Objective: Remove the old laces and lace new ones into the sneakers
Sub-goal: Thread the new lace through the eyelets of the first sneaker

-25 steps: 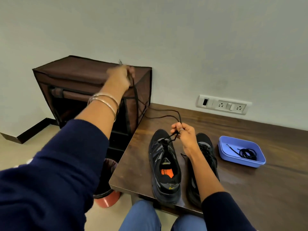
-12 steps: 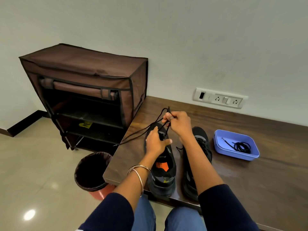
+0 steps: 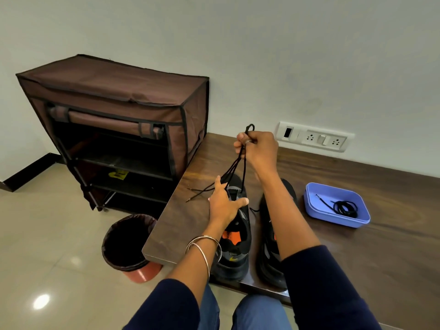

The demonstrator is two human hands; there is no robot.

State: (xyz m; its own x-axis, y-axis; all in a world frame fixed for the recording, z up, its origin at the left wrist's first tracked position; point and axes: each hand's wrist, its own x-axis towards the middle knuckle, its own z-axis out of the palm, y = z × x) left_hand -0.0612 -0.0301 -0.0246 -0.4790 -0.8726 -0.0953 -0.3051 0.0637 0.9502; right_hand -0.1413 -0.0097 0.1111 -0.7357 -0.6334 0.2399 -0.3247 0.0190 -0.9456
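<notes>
A loose grip is kept by the left hand [image 3: 223, 204], its fingers spread over the tongue of the left sneaker [image 3: 234, 244] and touching the lace strands there. The black lace [image 3: 240, 166] is pinched in the raised right hand [image 3: 258, 148], a small loop standing above the fist and the strands running down to the sneaker's eyelets; two loose ends lie on the tabletop [image 3: 357, 253]. The right sneaker [image 3: 271, 256] is set just beside the first. Further right, a coiled black lace [image 3: 344, 207] is held in a blue tray [image 3: 333, 217].
</notes>
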